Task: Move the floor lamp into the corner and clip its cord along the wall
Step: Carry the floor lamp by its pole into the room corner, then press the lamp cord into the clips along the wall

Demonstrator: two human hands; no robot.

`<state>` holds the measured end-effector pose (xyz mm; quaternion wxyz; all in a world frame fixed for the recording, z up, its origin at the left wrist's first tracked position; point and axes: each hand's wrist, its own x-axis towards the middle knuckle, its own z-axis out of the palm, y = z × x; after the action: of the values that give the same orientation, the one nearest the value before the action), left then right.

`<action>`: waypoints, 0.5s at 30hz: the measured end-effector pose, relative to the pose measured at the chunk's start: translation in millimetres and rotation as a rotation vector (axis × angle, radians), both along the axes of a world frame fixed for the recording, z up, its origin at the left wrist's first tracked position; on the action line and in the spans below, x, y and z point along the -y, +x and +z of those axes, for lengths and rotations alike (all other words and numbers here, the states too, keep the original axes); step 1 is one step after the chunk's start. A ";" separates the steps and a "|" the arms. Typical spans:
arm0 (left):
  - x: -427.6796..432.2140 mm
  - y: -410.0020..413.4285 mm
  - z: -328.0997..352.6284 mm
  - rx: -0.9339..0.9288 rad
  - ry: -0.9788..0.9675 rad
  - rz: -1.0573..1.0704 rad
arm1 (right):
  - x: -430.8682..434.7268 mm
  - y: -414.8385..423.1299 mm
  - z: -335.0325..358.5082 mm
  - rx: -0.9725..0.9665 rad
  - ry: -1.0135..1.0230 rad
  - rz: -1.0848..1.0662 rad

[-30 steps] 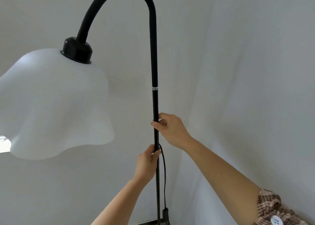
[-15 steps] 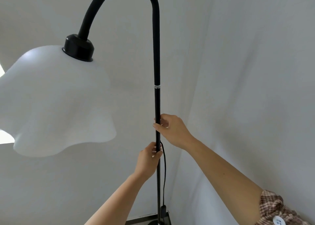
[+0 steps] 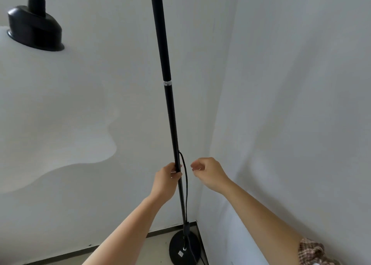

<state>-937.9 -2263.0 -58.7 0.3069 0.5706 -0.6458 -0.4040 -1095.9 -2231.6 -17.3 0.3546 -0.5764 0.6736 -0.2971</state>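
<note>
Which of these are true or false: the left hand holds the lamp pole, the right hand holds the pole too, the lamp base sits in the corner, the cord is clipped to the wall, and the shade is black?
1. The left hand grips the lamp pole. True.
2. The right hand grips the pole too. False: it is loosely curled beside the pole, touching nothing.
3. The lamp base sits on the floor at the wall corner. True.
4. The cord is clipped to the wall. False: it hangs loose along the pole.
5. The lamp shade is black. False: it is white, with a black cap.
</note>
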 end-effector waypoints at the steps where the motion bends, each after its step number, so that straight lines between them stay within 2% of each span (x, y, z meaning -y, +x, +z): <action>1: -0.8 -0.1 -0.4 0.000 0.001 -0.005 | -2.1 0.2 -9.5 -0.018 0.046 0.010; 9: -14.9 2.8 -8.5 -0.002 0.003 -0.014 | -15.2 12.7 -63.1 0.026 0.307 0.075; 15: -37.8 11.4 -49.9 0.081 0.182 0.003 | -39.2 15.2 -99.1 0.173 0.317 0.029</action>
<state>-926.5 -2225.2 -108.6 0.2280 0.6132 -0.6173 -0.4370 -1080.6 -2192.4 -116.4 0.5018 -0.4953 0.6707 -0.2304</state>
